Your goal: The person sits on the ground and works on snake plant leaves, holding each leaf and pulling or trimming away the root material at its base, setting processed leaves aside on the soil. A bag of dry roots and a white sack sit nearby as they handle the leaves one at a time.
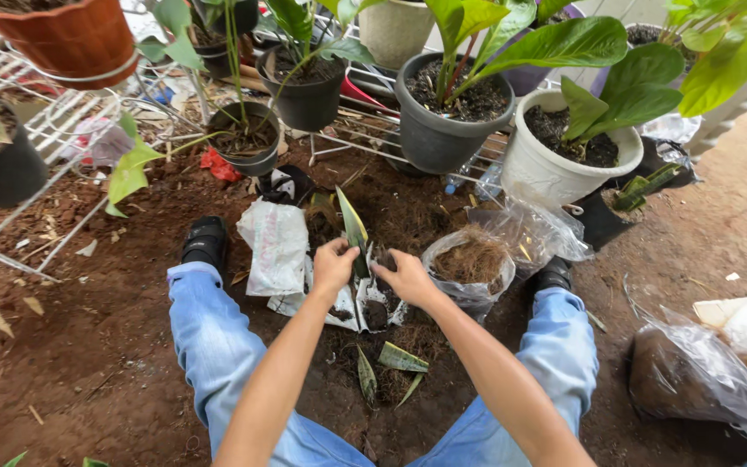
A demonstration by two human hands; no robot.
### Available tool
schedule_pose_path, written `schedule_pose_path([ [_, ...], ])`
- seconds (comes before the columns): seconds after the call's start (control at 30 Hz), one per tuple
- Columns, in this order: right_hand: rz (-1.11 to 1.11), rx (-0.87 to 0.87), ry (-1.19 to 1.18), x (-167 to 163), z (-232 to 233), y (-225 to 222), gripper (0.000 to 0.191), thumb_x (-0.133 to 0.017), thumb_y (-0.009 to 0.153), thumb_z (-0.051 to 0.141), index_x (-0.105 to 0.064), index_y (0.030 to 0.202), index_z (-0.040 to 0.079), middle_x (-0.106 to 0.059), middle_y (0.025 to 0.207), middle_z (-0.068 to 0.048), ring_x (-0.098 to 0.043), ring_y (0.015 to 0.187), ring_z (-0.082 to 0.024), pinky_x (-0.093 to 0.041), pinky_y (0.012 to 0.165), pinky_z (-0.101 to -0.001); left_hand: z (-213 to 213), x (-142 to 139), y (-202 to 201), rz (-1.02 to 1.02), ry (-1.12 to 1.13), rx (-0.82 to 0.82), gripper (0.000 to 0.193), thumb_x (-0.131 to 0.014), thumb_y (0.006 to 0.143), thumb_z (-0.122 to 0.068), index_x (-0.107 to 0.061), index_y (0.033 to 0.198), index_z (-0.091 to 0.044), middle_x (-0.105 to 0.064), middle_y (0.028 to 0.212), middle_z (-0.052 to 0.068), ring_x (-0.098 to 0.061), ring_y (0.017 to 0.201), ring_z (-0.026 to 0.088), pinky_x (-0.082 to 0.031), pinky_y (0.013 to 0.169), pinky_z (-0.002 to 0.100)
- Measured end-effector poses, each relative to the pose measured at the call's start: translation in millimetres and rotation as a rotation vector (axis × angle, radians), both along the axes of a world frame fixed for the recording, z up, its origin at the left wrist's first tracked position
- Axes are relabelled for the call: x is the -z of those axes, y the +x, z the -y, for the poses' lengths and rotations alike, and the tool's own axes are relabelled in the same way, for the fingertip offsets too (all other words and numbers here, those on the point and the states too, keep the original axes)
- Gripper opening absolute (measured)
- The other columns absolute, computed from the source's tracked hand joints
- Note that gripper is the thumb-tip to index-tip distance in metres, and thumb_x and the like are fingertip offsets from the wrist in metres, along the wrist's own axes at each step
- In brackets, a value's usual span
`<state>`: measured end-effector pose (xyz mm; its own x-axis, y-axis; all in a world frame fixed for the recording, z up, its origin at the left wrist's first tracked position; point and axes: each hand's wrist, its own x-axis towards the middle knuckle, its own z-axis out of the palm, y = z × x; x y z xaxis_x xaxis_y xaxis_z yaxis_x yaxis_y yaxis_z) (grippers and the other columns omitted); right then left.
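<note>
The left hand (332,264) pinches the leaf (354,232) upright in the bag (365,298), the right hand (406,277) presses soil half-closed; loose soil may let it topple.

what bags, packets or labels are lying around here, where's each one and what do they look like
White sack: crumpled, on the soil just beyond the left hand.
Clear bag of brown fibre: open, rounded, beside the right hand.
Clear bag of dark soil: bulging, at the right edge.
Small planting bag: white outside, black inside, under both hands, holding a green leaf cutting.
No signs or screens are in view.
</note>
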<state>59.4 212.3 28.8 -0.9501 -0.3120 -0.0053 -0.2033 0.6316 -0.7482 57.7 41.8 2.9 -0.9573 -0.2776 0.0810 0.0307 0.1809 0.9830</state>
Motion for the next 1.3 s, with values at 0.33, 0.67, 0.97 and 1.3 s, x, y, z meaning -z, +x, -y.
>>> schedule_pose_path([
  [0.33,0.281,0.000,-0.166,-7.2,-29.0,-39.9,0.053,-0.076,0.088,0.014,-0.055,0.135,-0.001,-0.073,0.104,-0.008,-0.069,0.082,-0.014,-0.055,0.086,-0.0331,9.5,-15.9,-51.6,0.070,0.345,0.257,0.015,-0.067,0.096,-0.009,-0.071,0.104,0.003,-0.079,0.091,0.008,-0.071,0.072,0.010,-0.054,0.060,0.027],
  [0.67,0.369,0.087,-0.448,19.0,-39.9,-19.7,0.039,-0.067,0.098,0.023,-0.059,0.128,-0.001,-0.068,0.087,-0.001,-0.060,0.071,-0.009,-0.049,0.061,-0.0290,-30.3,35.8,-19.6,0.101,0.440,0.078,0.032,-0.070,0.095,-0.008,-0.065,0.122,0.009,-0.077,0.103,0.015,-0.073,0.087,0.015,-0.060,0.071,0.030],
  [0.97,0.409,0.147,-0.396,9.9,-37.6,1.2,0.031,-0.064,0.099,0.031,-0.066,0.117,0.005,-0.056,0.066,0.002,-0.051,0.053,-0.008,-0.045,0.049,-0.0282,-37.0,13.4,-2.1,0.196,0.714,0.144,0.028,-0.067,0.095,-0.010,-0.065,0.116,0.009,-0.078,0.098,0.011,-0.075,0.081,0.016,-0.063,0.069,0.032],
  [1.3,0.448,0.211,-0.361,33.6,-55.4,1.1,0.032,-0.049,0.109,0.029,-0.059,0.125,0.002,-0.068,0.099,0.003,-0.061,0.084,-0.004,-0.048,0.075,-0.0233,-30.9,-11.7,6.3,0.215,0.544,0.084,0.021,-0.062,0.099,-0.008,-0.071,0.115,0.001,-0.078,0.095,0.009,-0.073,0.080,0.013,-0.058,0.067,0.029],
])
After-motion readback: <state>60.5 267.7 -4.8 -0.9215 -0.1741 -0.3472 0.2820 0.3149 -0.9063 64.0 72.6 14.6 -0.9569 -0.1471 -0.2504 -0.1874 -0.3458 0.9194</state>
